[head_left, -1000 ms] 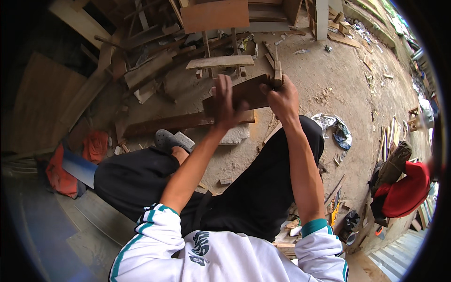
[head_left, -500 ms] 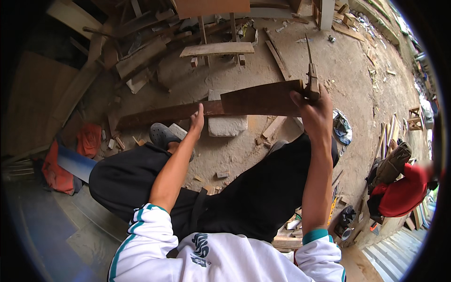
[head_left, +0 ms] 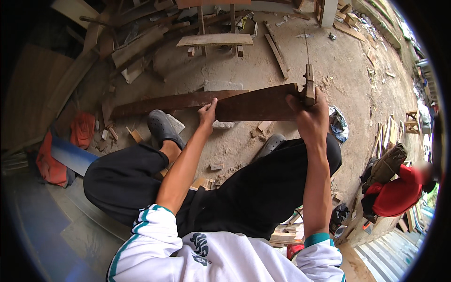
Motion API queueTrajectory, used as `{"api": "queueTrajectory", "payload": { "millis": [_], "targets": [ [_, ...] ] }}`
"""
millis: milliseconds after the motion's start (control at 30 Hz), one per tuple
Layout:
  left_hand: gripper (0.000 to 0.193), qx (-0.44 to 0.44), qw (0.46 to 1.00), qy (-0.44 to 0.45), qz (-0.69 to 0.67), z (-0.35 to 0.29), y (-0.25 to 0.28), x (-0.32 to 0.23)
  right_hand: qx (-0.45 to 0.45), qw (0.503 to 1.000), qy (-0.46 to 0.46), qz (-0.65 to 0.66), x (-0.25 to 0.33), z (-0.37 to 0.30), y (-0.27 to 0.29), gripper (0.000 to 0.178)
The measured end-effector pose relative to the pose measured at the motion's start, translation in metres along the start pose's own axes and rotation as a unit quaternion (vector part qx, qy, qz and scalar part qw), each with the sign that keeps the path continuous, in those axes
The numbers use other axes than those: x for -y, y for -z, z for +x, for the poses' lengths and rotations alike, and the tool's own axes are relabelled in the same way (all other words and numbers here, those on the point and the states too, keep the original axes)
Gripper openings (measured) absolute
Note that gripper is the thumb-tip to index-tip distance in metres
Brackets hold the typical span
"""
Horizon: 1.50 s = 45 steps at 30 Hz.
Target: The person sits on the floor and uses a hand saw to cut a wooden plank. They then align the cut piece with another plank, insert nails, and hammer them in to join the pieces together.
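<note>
A dark brown board (head_left: 256,104), wider at its right end, is held up in front of me between both hands. My left hand (head_left: 207,113) grips its left end, thumb up. My right hand (head_left: 311,112) is closed round its right end and also round a wooden-handled tool (head_left: 309,85) with a thin, long blade pointing away from me; the tool's exact kind is unclear. Behind the held board a longer dark board (head_left: 159,104) lies across a pale stone block (head_left: 224,85), partly hidden by the held one.
My grey clogs (head_left: 164,129) stand on the dusty floor below the boards. A small wooden bench (head_left: 216,40) stands ahead, with scrap timber (head_left: 138,49) to its left. A person in red (head_left: 397,195) sits at the right. A crumpled plastic bag (head_left: 338,124) lies beyond my right knee.
The held board's left end has come slightly down and nearer to me, apart from the long board. My left hand has moved right and now grips the held board's end.
</note>
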<state>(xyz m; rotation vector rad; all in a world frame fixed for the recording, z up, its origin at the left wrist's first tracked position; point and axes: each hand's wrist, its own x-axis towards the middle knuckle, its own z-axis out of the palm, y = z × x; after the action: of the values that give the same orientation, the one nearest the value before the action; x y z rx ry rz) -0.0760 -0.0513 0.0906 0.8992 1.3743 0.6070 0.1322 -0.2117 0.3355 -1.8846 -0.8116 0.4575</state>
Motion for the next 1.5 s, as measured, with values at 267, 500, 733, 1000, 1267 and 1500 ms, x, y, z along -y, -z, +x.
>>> {"api": "queueTrajectory", "payload": {
  "millis": [267, 500, 733, 1000, 1267, 1500],
  "targets": [
    [0.055, -0.028, 0.988, -0.074, 0.133, 0.023, 0.015, 0.006, -0.031, 0.999, -0.004, -0.029, -0.007, 0.004, -0.01, 0.027],
    [0.073, 0.012, 0.966, -0.066, 0.249, 0.033, -0.004, 0.007, -0.097, 0.994, 0.023, -0.05, -0.04, 0.015, 0.007, 0.03],
    [0.09, 0.279, 0.871, 0.186, 0.359, 0.012, 0.003, -0.015, -0.14, 0.988, -0.064, -0.014, -0.073, 0.013, 0.039, 0.027],
    [0.065, 0.226, 0.936, 0.164, -0.213, 0.029, 0.012, -0.011, -0.137, 0.973, -0.152, 0.104, -0.059, 0.002, 0.054, 0.022],
    [0.028, 0.318, 0.821, 0.229, -0.414, 0.04, 0.007, -0.011, -0.125, 0.982, -0.091, 0.11, -0.113, 0.014, 0.062, 0.022],
    [0.033, 0.276, 0.839, 0.209, -0.42, 0.017, 0.005, -0.036, -0.081, 0.982, -0.172, 0.005, -0.099, 0.007, 0.057, 0.02]
  ]
}}
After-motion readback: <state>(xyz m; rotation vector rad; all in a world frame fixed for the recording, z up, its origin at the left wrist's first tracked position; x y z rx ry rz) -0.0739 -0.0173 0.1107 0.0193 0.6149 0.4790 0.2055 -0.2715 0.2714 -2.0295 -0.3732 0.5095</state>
